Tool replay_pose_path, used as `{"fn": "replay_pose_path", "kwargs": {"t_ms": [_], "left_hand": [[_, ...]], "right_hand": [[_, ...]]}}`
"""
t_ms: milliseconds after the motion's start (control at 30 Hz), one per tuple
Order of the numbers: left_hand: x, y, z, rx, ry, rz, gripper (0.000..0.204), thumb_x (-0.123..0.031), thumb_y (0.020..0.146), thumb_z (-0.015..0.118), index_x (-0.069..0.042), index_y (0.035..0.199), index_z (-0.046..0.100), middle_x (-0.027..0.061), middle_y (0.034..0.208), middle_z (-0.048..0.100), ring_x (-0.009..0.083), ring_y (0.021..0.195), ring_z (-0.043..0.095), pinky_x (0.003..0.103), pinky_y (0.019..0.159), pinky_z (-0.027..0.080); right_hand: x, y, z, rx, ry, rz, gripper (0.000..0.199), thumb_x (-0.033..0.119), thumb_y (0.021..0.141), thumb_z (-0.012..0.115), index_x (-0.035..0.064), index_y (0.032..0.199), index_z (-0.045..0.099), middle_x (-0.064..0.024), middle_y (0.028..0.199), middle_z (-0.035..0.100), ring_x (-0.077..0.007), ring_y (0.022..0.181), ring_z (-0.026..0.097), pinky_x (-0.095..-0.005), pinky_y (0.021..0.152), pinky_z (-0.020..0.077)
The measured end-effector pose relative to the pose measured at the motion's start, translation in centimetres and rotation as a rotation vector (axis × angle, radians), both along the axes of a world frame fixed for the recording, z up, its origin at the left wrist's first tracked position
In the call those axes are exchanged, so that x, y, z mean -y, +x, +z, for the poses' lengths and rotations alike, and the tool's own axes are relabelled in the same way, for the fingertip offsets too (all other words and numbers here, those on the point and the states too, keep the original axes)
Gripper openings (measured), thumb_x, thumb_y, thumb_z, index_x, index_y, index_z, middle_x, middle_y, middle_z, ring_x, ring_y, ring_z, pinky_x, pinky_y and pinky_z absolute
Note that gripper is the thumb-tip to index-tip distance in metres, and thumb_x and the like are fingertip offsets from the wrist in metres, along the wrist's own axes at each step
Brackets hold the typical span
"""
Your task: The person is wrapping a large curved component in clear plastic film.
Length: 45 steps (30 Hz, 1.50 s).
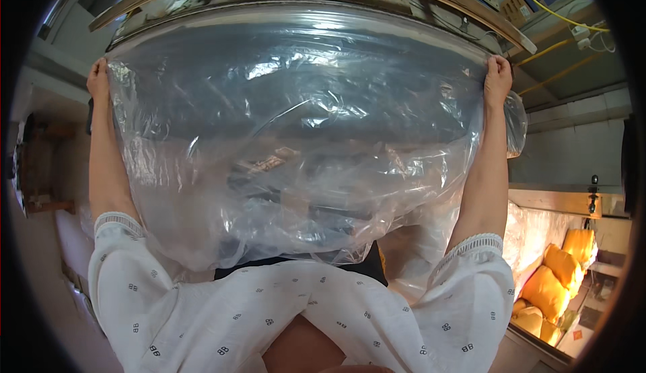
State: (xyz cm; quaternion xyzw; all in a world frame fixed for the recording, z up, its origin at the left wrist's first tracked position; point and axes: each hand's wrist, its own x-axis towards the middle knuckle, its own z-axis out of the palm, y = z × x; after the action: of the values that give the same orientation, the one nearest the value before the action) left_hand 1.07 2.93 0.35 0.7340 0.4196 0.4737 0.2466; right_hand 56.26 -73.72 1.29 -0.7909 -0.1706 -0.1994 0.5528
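Plastic bag stretched crosswise, left hand, right hand

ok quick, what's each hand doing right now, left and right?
Left hand: closed, gripping the upper left corner of the clear plastic bag.
Right hand: closed, gripping the bag's upper right corner.

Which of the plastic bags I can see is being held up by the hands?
The big clear bag stretched between the left hand and right hand. The yellow bags at lower right lie untouched.
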Motion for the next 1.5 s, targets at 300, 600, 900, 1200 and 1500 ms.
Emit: {"fn": "replay_pose_path", "kwargs": {"t_ms": [300,600,900,1200,1500], "left_hand": [[-2.1,5.4,1.5,-0.045,-0.16,-0.003,0.038,-0.04,0.081,0.064,-0.01,0.104,0.069,0.0017,0.1,0.066,0.0115,0.092,0.057,0.023,0.082,0.041],[-5.1,5.6,0.5,-0.251,-0.091,0.197,0.05,-0.044,0.076,0.067,-0.004,0.105,0.066,0.0091,0.098,0.065,0.0173,0.093,0.058,0.028,0.085,0.041],[-9.0,2.9,-0.2,-0.194,0.005,0.068,0.045,-0.039,0.084,0.057,-0.001,0.106,0.065,0.0133,0.108,0.063,0.0225,0.101,0.057,0.031,0.088,0.041],[-6.5,0.7,1.0,-0.325,-0.045,-0.227,0.039,-0.036,0.087,0.061,-0.004,0.108,0.064,0.0065,0.106,0.063,0.0162,0.099,0.056,0.028,0.086,0.041],[-12.6,-13.8,14.6,-0.347,-0.078,0.044,0.042,-0.035,0.08,0.068,-0.005,0.109,0.064,0.0039,0.102,0.064,0.0122,0.092,0.058,0.027,0.081,0.044]], "right_hand": [[-0.7,4.5,-0.1,0.106,-0.305,-0.084,0.027,0.026,0.082,0.064,0.0003,0.09,0.063,-0.0072,0.079,0.058,-0.0197,0.075,0.054,-0.0298,0.073,0.0433],[-1.5,3.0,1.0,0.129,-0.374,-0.349,0.039,0.033,0.072,0.071,0.0008,0.087,0.054,-0.0179,0.1,0.046,-0.0299,0.094,0.046,-0.0354,0.087,0.0378],[-0.3,4.0,1.5,0.05,-0.166,-0.328,0.034,0.03,0.08,0.062,-0.0024,0.086,0.054,-0.024,0.107,0.047,-0.0348,0.098,0.045,-0.0394,0.09,0.0346],[-3.0,-1.4,2.7,0.299,-0.878,-0.419,0.046,0.036,0.094,0.035,-0.0004,0.078,0.06,-0.0186,0.091,0.06,-0.0397,0.087,0.054,-0.0462,0.076,0.0391],[-0.3,-13.1,8.3,-0.288,-0.109,0.607,0.02,0.023,0.095,0.05,0.0065,0.084,0.047,0.0073,0.075,0.036,-0.0029,0.07,0.032,-0.0183,0.062,0.0293]]}}
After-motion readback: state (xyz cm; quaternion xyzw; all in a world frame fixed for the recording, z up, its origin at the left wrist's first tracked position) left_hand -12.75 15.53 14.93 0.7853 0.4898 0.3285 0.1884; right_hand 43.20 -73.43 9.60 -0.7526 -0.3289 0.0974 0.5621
